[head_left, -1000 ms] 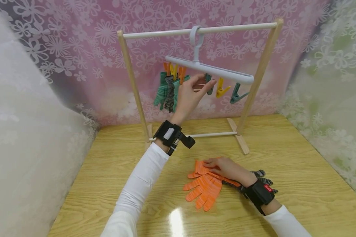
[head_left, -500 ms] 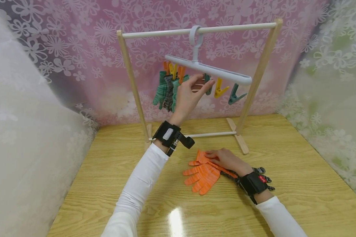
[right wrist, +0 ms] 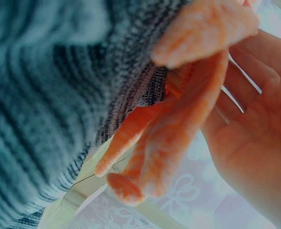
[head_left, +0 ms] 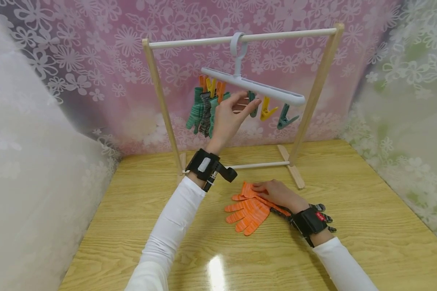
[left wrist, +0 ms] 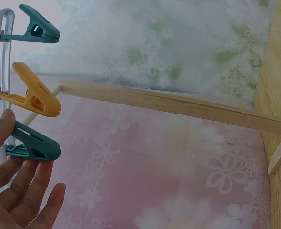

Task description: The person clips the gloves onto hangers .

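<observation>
My left hand [head_left: 226, 121] is raised to the light grey hanger [head_left: 266, 89] and pinches a green clothespin [left wrist: 38, 143] that hangs from it, thumb on one arm and fingertips on the other. Beyond that peg, a yellow clothespin [left wrist: 33, 93] and a second green clothespin [left wrist: 40, 28] hang with nothing clipped in them. Lower down, my right hand [head_left: 278, 195] pinches an orange glove [head_left: 245, 214] near its cuff, close over the table. A dark grey striped glove [head_left: 322, 216] lies under my right wrist, partly hidden by it.
A wooden rack [head_left: 315, 93] with a white top bar [head_left: 189, 41] carries the hanger. At the hanger's left end, orange and yellow clothespins [head_left: 211, 87] hold green gloves [head_left: 196, 113] and a dark grey glove [head_left: 205, 115]. Flowered cloth surrounds the wooden table [head_left: 138, 226].
My right hand has slid the orange glove away from me, toward the rack. The hanger's right end has swung a little left, with my left hand keeping its pinch on the green clothespin.
</observation>
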Demonstrator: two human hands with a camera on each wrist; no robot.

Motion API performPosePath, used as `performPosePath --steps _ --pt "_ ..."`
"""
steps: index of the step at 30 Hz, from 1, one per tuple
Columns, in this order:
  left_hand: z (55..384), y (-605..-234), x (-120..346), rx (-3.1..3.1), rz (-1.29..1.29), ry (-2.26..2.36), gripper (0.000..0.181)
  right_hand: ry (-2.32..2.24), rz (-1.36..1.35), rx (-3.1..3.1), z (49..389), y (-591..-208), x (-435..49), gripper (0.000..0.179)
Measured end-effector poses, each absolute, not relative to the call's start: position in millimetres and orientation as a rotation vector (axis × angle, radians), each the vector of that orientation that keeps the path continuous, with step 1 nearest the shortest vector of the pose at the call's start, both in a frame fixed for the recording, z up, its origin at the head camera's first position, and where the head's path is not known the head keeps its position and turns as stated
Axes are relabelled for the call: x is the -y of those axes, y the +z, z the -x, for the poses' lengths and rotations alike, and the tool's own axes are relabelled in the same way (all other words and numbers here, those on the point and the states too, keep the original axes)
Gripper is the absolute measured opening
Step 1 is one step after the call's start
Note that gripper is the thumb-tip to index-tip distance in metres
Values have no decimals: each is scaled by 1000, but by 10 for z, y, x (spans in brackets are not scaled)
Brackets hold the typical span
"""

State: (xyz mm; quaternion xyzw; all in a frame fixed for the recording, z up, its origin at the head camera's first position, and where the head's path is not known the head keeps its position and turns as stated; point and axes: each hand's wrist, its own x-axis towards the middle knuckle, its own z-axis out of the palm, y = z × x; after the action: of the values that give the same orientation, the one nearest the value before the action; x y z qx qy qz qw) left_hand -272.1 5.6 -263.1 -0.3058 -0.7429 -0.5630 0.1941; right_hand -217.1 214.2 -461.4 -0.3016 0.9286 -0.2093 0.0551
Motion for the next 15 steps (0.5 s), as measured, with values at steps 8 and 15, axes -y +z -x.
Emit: performPosePath --steps 8,15 --pt "2733 -2639 -54 2066 866 -1596 40 -748 866 -2846 2234 -4538 -2076 27" --pt "2731 -2641 -61 2077 856 -1582 43 -644 760 -2907 2344 -4492 -1915 39"
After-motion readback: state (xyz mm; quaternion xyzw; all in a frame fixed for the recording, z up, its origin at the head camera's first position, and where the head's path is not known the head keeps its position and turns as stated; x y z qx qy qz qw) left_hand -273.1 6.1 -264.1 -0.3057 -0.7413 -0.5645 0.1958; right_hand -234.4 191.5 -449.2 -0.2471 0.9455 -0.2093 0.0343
